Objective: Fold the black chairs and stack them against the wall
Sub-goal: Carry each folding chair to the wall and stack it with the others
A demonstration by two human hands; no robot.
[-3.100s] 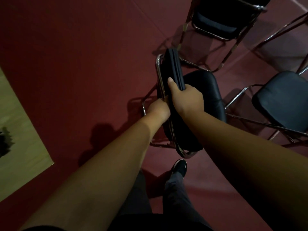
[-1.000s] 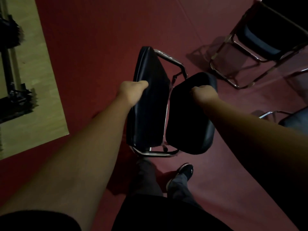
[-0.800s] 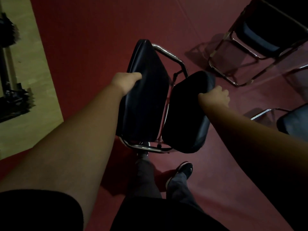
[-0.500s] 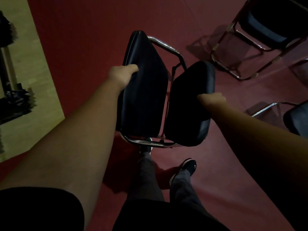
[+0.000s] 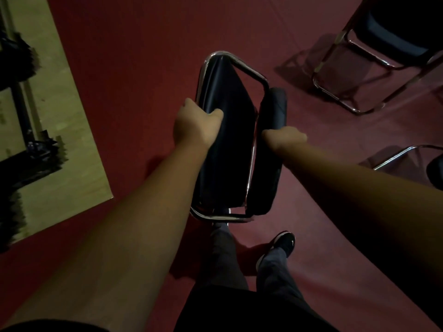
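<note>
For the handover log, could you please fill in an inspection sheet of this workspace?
Surface: red carpet; wooden floor at left.
Job's things: held chair nearly folded, panels close together; open chair upper right; second open chair at right edge.
Clutter: dark shapes on the wooden floor, too dim to identify.
Hands: left hand grips one panel's edge; right hand grips the other's.
Cables: nothing seen.
Surroundings: person's shoe below the chair; no wall visible.
</note>
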